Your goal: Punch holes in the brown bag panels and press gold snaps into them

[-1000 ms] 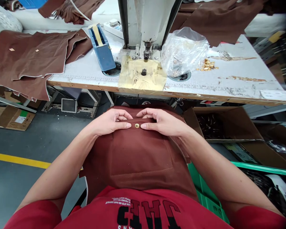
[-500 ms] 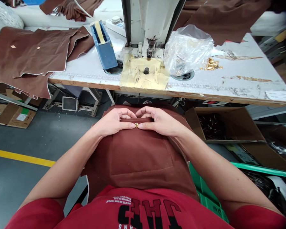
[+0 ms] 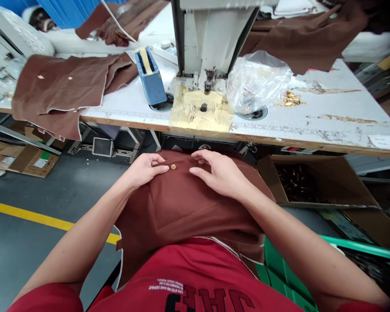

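A brown fabric piece (image 3: 188, 195) lies draped across my lap, with a small gold snap button (image 3: 173, 167) fixed near its far edge. My left hand (image 3: 146, 170) grips the fabric just left of the button, thumb on top and fingers curled at the edge. To the right of the button, my right hand (image 3: 216, 173) is open, thumb and fingers apart, holding nothing. Beyond them, a press machine (image 3: 208, 82) stands on the table, its small lower die (image 3: 203, 107) set in a taped yellow patch (image 3: 185, 115).
On the white table (image 3: 328, 117) are a blue tape dispenser (image 3: 151, 84), a clear plastic bag (image 3: 260, 80) and loose gold buttons (image 3: 290, 99). More brown fabric (image 3: 61, 86) hangs over the front edge at left. A cardboard box (image 3: 325, 197) and green crate (image 3: 279, 268) stand at right.
My right hand has let go of the fabric and moved right. The fabric has flattened out, and the button and my left hand have shifted left. The view has tilted up slightly.
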`<state>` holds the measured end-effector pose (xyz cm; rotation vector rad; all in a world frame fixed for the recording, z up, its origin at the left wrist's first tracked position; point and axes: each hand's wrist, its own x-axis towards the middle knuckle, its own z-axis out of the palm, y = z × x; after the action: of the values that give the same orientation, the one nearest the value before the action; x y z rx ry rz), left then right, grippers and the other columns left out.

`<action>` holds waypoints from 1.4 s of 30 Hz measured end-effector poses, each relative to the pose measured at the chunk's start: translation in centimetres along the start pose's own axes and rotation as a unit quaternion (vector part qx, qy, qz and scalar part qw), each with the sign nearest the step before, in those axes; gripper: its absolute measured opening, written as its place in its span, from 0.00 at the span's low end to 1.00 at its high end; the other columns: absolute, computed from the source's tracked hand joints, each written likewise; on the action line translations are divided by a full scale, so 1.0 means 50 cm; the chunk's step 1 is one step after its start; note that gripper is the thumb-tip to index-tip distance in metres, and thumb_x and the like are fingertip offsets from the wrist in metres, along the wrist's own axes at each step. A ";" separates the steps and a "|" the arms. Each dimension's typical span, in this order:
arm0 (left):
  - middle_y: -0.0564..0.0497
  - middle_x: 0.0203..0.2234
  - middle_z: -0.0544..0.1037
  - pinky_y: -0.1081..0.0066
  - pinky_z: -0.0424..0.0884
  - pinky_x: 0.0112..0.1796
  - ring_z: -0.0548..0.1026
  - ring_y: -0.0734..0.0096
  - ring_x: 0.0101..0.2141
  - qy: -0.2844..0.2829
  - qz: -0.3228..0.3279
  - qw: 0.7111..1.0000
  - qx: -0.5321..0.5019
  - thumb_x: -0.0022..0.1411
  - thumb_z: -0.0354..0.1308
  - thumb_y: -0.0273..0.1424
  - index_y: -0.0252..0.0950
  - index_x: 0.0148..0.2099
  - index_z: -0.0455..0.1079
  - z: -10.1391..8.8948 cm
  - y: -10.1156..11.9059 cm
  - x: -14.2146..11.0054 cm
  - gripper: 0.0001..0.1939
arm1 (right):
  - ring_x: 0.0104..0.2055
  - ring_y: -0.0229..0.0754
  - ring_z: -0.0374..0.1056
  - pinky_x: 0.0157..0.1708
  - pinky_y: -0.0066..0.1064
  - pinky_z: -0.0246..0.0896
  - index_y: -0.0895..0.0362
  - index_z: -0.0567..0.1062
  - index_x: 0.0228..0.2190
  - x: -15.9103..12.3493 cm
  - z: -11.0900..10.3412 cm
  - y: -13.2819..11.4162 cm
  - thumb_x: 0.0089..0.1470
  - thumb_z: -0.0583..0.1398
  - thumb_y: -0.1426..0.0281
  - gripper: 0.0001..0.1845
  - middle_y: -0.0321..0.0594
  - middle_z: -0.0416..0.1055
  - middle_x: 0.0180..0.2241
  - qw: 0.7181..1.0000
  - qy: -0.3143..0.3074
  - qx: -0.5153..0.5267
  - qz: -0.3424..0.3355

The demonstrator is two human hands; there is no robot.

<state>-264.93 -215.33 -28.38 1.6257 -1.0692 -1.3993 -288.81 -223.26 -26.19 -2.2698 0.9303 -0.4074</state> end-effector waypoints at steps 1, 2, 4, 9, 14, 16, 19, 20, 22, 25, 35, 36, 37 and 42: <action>0.49 0.30 0.81 0.73 0.68 0.31 0.76 0.72 0.29 0.045 0.008 0.998 -0.042 0.49 0.71 0.39 0.32 0.37 0.73 0.000 -0.001 0.004 0.18 | 0.51 0.52 0.71 0.52 0.44 0.65 0.55 0.73 0.52 0.001 0.005 -0.015 0.61 0.61 0.61 0.20 0.46 0.75 0.50 1.000 0.005 -0.011 -0.007; 0.49 0.30 0.81 0.73 0.69 0.32 0.76 0.72 0.29 0.083 0.020 0.993 -0.084 0.48 0.72 0.39 0.32 0.36 0.73 0.002 0.000 0.008 0.19 | 0.52 0.53 0.71 0.53 0.44 0.65 0.55 0.72 0.53 0.004 0.012 -0.031 0.62 0.60 0.58 0.21 0.46 0.75 0.50 1.000 0.009 -0.018 -0.015; 0.50 0.30 0.81 0.73 0.70 0.33 0.75 0.73 0.29 0.132 0.050 0.977 -0.161 0.46 0.73 0.37 0.32 0.36 0.72 0.016 0.012 0.017 0.19 | 0.56 0.56 0.68 0.55 0.47 0.63 0.55 0.68 0.58 0.011 0.030 -0.063 0.61 0.58 0.52 0.29 0.49 0.72 0.55 0.999 0.021 -0.033 -0.026; 0.51 0.31 0.80 0.72 0.73 0.38 0.77 0.74 0.31 0.135 0.067 0.925 -0.350 0.51 0.71 0.36 0.34 0.37 0.70 0.087 0.061 0.025 0.16 | 0.70 0.66 0.45 0.62 0.60 0.51 0.58 0.43 0.70 0.032 0.069 -0.100 0.52 0.59 0.39 0.59 0.61 0.43 0.70 0.993 0.087 -0.078 0.011; 0.45 0.38 0.80 0.70 0.74 0.48 0.79 0.69 0.41 0.052 0.024 0.862 -0.503 0.65 0.56 0.37 0.36 0.37 0.66 0.167 0.070 0.003 0.09 | 0.65 0.69 0.55 0.51 0.58 0.65 0.55 0.29 0.70 0.009 0.059 -0.060 0.54 0.61 0.45 0.62 0.60 0.36 0.71 0.984 0.142 -0.067 0.082; 0.44 0.38 0.80 0.68 0.74 0.48 0.79 0.68 0.41 0.031 0.015 0.867 -0.497 0.65 0.54 0.35 0.37 0.35 0.64 0.190 0.058 -0.009 0.08 | 0.59 0.68 0.65 0.46 0.57 0.69 0.56 0.28 0.70 -0.016 0.053 -0.035 0.58 0.59 0.51 0.57 0.61 0.44 0.69 0.982 0.138 -0.068 0.108; 0.42 0.41 0.79 0.59 0.74 0.49 0.78 0.62 0.42 0.029 0.046 0.943 -0.328 0.64 0.54 0.38 0.38 0.36 0.63 0.203 0.038 -0.012 0.09 | 0.54 0.64 0.71 0.47 0.56 0.69 0.60 0.32 0.70 -0.057 0.051 0.001 0.64 0.52 0.59 0.46 0.61 0.55 0.66 0.979 0.132 -0.085 0.130; 0.41 0.44 0.78 0.56 0.72 0.51 0.77 0.60 0.45 0.053 0.087 0.969 -0.223 0.64 0.55 0.38 0.38 0.38 0.65 0.200 0.034 -0.005 0.09 | 0.54 0.64 0.71 0.48 0.56 0.69 0.62 0.35 0.70 -0.068 0.050 0.010 0.66 0.49 0.62 0.42 0.60 0.57 0.65 0.976 0.137 -0.094 0.139; 0.41 0.52 0.74 0.51 0.63 0.58 0.71 0.54 0.55 0.105 0.204 0.973 0.010 0.61 0.60 0.36 0.38 0.45 0.69 0.187 0.037 0.026 0.11 | 0.55 0.63 0.70 0.50 0.56 0.68 0.64 0.40 0.70 -0.085 0.047 0.024 0.67 0.44 0.65 0.36 0.60 0.58 0.64 0.970 0.145 -0.120 0.156; 0.44 0.60 0.69 0.52 0.54 0.63 0.62 0.52 0.62 0.037 0.344 0.912 0.219 0.60 0.62 0.32 0.41 0.49 0.74 0.166 0.063 0.101 0.14 | 0.55 0.64 0.70 0.48 0.56 0.69 0.67 0.46 0.69 -0.093 0.030 0.033 0.68 0.43 0.66 0.34 0.60 0.59 0.64 0.965 0.135 -0.157 0.159; 0.50 0.27 0.76 0.69 0.60 0.32 0.73 0.64 0.30 0.090 0.288 0.899 0.319 0.72 0.45 0.40 0.39 0.35 0.70 0.122 0.174 0.154 0.17 | 0.35 0.47 0.73 0.36 0.35 0.64 0.54 0.79 0.35 0.061 -0.122 0.062 0.65 0.53 0.57 0.18 0.40 0.78 0.32 0.981 0.176 -0.063 0.053; 0.50 0.27 0.76 0.68 0.59 0.31 0.73 0.63 0.30 0.122 0.276 0.894 0.332 0.72 0.44 0.40 0.40 0.36 0.69 0.118 0.180 0.161 0.17 | 0.31 0.45 0.71 0.32 0.33 0.61 0.54 0.78 0.32 0.089 -0.130 0.068 0.65 0.54 0.56 0.19 0.38 0.76 0.28 0.985 0.160 -0.041 0.057; 0.49 0.27 0.77 0.68 0.58 0.31 0.73 0.62 0.30 0.150 0.265 0.887 0.346 0.72 0.44 0.41 0.40 0.37 0.70 0.114 0.187 0.171 0.17 | 0.28 0.43 0.68 0.30 0.32 0.59 0.55 0.77 0.30 0.117 -0.136 0.075 0.64 0.55 0.55 0.20 0.37 0.74 0.25 0.987 0.149 -0.015 0.059; 0.46 0.27 0.78 0.67 0.55 0.29 0.74 0.59 0.29 0.212 0.218 0.875 0.377 0.71 0.43 0.43 0.39 0.39 0.71 0.102 0.220 0.238 0.19 | 0.26 0.40 0.64 0.26 0.29 0.55 0.57 0.73 0.25 0.216 -0.144 0.107 0.60 0.57 0.54 0.21 0.36 0.70 0.22 0.980 0.149 0.114 0.069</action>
<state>-270.62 -230.63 -23.68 1.9103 -1.6800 -0.2836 -287.54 -237.06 -23.95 -1.9559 1.1204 -0.7661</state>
